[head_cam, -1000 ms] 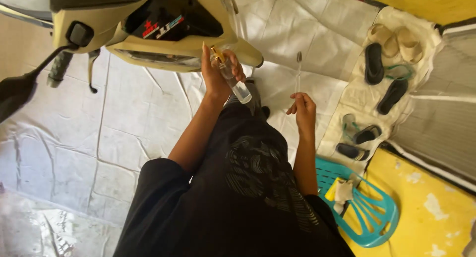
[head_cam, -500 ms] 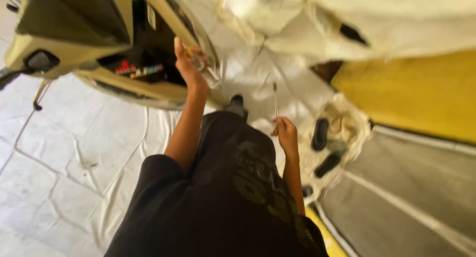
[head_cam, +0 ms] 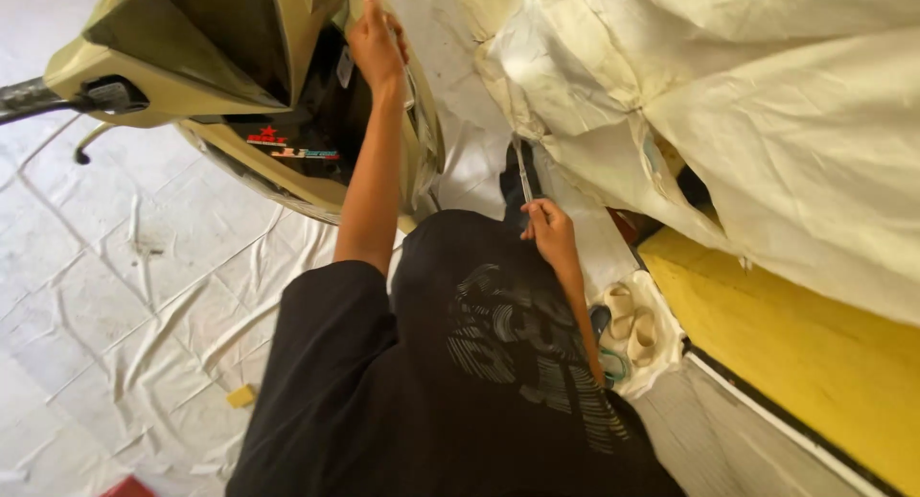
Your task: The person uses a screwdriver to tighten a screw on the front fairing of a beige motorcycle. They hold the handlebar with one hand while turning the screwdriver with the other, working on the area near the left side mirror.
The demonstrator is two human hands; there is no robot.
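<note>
Pale sandals (head_cam: 630, 323) lie beside a yellow floor strip (head_cam: 795, 363) — a small yellow scrap (head_cam: 241, 395) sits on white sheeting (head_cam: 125, 296)

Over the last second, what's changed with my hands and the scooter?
Your left hand has reached further up and forward along the beige scooter panel, and the small clear bottle it held a second ago can no longer be made out. The view has swung towards the draped cream sheet, and the turquoise chair has dropped out of sight. Your right hand still holds the thin rod upright.

One scooter (head_cam: 201, 66), two beige sandals (head_cam: 630, 324)
</note>
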